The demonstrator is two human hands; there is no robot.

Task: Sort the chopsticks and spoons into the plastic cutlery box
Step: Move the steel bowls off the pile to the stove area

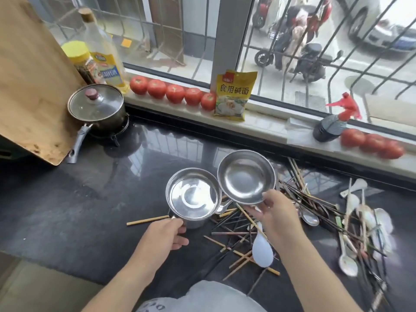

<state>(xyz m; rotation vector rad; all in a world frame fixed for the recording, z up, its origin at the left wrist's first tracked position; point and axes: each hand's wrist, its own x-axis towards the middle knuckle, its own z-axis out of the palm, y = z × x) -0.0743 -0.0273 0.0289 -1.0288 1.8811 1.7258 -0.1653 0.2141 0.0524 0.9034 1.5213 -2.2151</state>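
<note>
Your left hand (pixel 165 235) grips a steel pot (pixel 193 197); your right hand (pixel 278 212) pinches a tilted bowl (pixel 246 176). Chopsticks (pixel 234 224) and spoons (pixel 262 248) lie scattered beneath both hands; lowering either vessel could scatter them. No cutlery box shows.

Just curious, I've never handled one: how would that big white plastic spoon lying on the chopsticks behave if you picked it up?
The white spoon looks like thin plastic, so probably light and fairly stiff, not fragile. Its smooth, glossy bowl may be a bit slippery. It rests across loose chopsticks, so lifting it could likely shift or roll a few of them.
</note>
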